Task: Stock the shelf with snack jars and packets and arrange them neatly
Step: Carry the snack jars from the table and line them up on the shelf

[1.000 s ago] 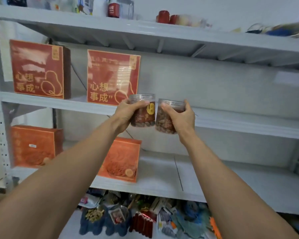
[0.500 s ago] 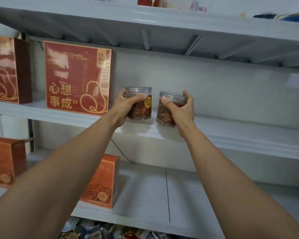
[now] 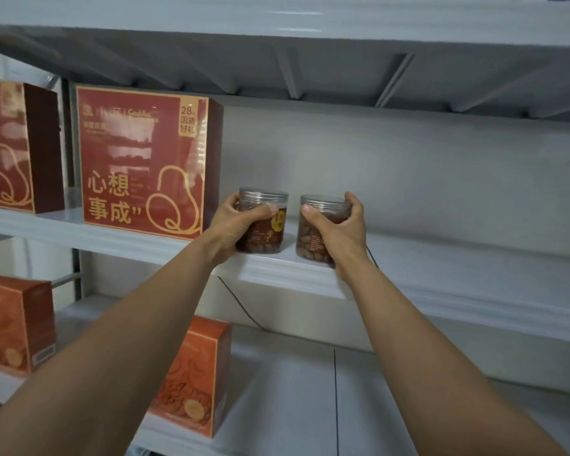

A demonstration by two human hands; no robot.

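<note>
1. The fingers [image 3: 263, 210] of the left hand [image 3: 234, 227] curl round the left jar [image 3: 268, 229], with the thumb laid across its front just under the lid.
2. The fingers [image 3: 311, 213] of the right hand [image 3: 341, 233] wrap the right jar [image 3: 312, 240] the same way, thumb in front and the other fingers hooked over the far rim.
3. Both jars are clear plastic with clear screw lids and hold brown nuts. The left jar shows a dark label with a yellow mark.
4. The left jar stands upright on the middle shelf [image 3: 458, 261], just to the right of the large red box [image 3: 142, 162].
5. The right jar sits further right of the red box, near the left jar but apart from it, at the shelf's front edge. It leans slightly, and I cannot tell whether its base rests fully on the shelf.
6. A second red box [image 3: 10, 146] stands to the left of the large red box on the same shelf.
7. Below the red box, on the lower shelf [image 3: 310, 406], stand two orange boxes, one directly beneath [image 3: 191, 376] and one to the left [image 3: 14, 324].
8. A thin black cable [image 3: 241, 302] hangs down behind, below and to the right of the red box.
9. The upper shelf [image 3: 277, 18] runs above the red box.
</note>
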